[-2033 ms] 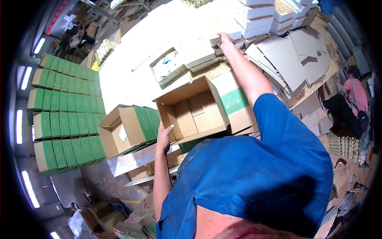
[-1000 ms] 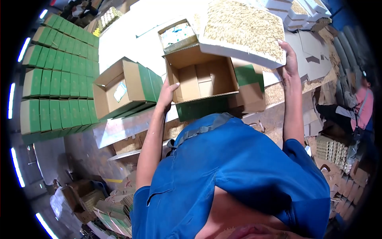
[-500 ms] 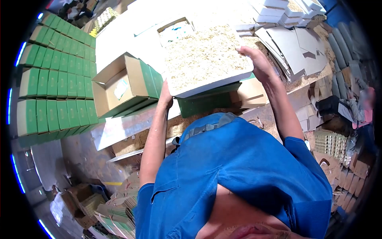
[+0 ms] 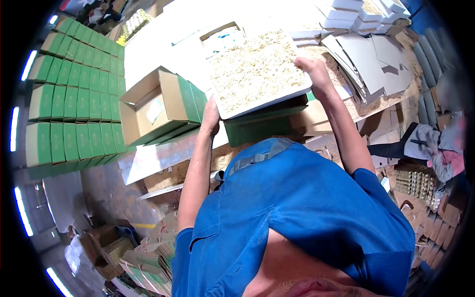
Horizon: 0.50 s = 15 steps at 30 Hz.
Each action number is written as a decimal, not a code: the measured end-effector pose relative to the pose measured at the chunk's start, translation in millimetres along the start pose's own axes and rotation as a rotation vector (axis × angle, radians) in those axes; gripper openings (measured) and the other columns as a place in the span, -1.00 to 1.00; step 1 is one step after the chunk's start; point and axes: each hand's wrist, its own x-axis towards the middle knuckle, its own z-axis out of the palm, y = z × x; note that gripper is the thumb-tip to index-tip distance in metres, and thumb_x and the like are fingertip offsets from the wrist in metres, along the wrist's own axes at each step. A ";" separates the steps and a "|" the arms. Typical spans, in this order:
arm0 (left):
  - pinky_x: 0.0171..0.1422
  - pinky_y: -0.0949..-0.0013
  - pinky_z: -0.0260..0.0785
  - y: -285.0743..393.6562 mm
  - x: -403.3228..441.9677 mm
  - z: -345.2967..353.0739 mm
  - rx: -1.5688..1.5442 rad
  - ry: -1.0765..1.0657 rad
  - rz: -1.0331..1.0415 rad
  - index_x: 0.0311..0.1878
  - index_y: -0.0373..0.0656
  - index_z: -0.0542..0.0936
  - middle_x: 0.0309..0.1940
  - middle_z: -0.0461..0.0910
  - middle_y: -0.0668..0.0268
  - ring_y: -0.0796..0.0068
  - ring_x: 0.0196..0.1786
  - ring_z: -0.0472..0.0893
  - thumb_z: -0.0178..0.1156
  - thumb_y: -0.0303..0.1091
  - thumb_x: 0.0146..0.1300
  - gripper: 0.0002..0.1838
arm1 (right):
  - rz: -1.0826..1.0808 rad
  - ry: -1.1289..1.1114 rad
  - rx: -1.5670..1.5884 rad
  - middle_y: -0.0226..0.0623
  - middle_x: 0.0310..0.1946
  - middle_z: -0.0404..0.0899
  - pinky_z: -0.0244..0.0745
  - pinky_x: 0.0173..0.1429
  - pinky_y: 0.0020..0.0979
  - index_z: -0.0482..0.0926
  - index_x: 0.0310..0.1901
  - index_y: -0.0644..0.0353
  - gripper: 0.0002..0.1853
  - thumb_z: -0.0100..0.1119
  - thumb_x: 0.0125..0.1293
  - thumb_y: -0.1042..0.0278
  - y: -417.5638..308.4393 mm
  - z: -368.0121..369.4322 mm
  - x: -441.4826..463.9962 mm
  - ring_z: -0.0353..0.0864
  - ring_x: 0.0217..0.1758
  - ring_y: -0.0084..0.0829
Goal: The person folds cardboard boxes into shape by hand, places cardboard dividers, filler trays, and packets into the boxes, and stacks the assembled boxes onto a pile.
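A white foam box (image 4: 269, 103), filled to the rim with pale loose shavings (image 4: 257, 69), is held between my two hands. My left hand (image 4: 211, 117) grips its near left corner, fingers partly hidden beneath. On the right side, my right hand (image 4: 316, 75) clasps the edge with the thumb on top. Directly under the foam box is a green carton (image 4: 262, 127), mostly covered by it. To the left stands an open brown-and-green carton (image 4: 141, 116) with a small white-and-green packet (image 4: 154, 111) inside. Behind the foam box, another open carton (image 4: 221, 32) contains blue-and-white pieces.
Rows of green cartons (image 4: 74, 101) are stacked at the left. Flat cardboard sheets (image 4: 371, 64) lie at the right, with white foam boxes (image 4: 341, 15) piled behind. Another person (image 4: 435, 143) is at the far right, near stacked egg trays (image 4: 418, 183).
The foam box has tipped slightly, so less of its front wall shows. Both hands keep their hold. At the far right, the other person has shifted, and a dark-clothed leg now shows.
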 end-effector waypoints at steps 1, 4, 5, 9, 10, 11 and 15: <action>0.21 0.38 0.37 0.8 -1.4 -1.0 0.002 0.003 0.000 0.22 -0.38 0.47 0.11 0.57 0.18 0.49 0.10 0.54 -0.10 -0.16 0.52 -0.53 | 0.019 -0.038 -0.045 -0.50 -0.49 0.48 0.25 -0.21 -0.49 0.56 -0.48 0.24 -0.77 0.18 0.24 0.28 -1.8 3.8 -5.1 0.35 -0.38 -0.63; 0.23 0.39 0.39 4.0 -5.8 -5.4 -0.009 -0.019 -0.037 0.30 -0.26 0.42 0.15 0.56 0.21 0.47 0.15 0.55 -0.13 -0.09 0.54 -0.51 | 0.044 -0.076 -0.221 -0.58 -0.54 0.29 0.13 -0.31 -0.49 0.38 -0.55 0.17 -0.72 0.08 0.29 0.27 -9.4 13.1 -19.9 0.17 -0.45 -0.66; 0.23 0.38 0.40 0.8 -7.2 -6.3 -0.018 0.015 -0.033 0.31 -0.25 0.41 0.17 0.55 0.21 0.47 0.15 0.56 -0.13 -0.09 0.54 -0.51 | 0.063 -0.094 -0.265 -0.56 -0.58 0.30 0.14 -0.36 -0.48 0.39 -0.57 0.17 -0.69 0.08 0.28 0.21 -2.5 9.8 -18.5 0.19 -0.49 -0.66; 0.20 0.37 0.45 -29.6 9.3 -26.5 0.098 0.023 0.088 0.31 -0.26 0.40 0.17 0.55 0.19 0.44 0.13 0.60 -0.16 -0.04 0.54 -0.48 | 0.133 -0.147 -0.380 -0.51 -0.61 0.33 0.22 -0.39 -0.46 0.42 -0.53 0.20 -0.66 0.05 0.28 0.11 -5.0 4.6 -28.6 0.27 -0.52 -0.62; 0.20 0.37 0.45 -28.1 8.9 -27.1 0.100 0.013 0.083 0.31 -0.26 0.40 0.17 0.55 0.19 0.44 0.13 0.60 -0.16 -0.04 0.54 -0.48 | 0.214 -0.171 -0.442 -0.31 -0.52 0.50 0.39 -0.26 -0.37 0.49 -0.37 0.27 -0.65 0.01 0.28 0.09 -22.1 7.5 -37.7 0.47 -0.43 -0.46; 0.19 0.36 0.46 -26.2 8.5 -27.7 -0.004 0.036 0.004 0.31 -0.28 0.40 0.16 0.56 0.18 0.42 0.11 0.61 -0.17 -0.02 0.53 -0.45 | 0.200 -0.164 -0.525 -0.16 -0.42 0.57 0.44 -0.13 -0.30 0.51 -0.28 0.32 -0.62 0.00 0.29 0.08 -20.3 9.2 -39.0 0.55 -0.31 -0.32; 0.25 0.36 0.41 -13.8 3.5 -15.6 -0.165 0.066 -0.087 0.31 -0.32 0.39 0.18 0.55 0.18 0.40 0.16 0.58 -0.21 -0.04 0.52 -0.44 | 0.083 -0.157 -0.745 0.29 -0.03 0.57 0.41 0.27 -0.09 0.44 0.03 0.50 -0.47 -0.06 0.36 0.07 -4.8 12.1 -37.3 0.56 0.13 0.12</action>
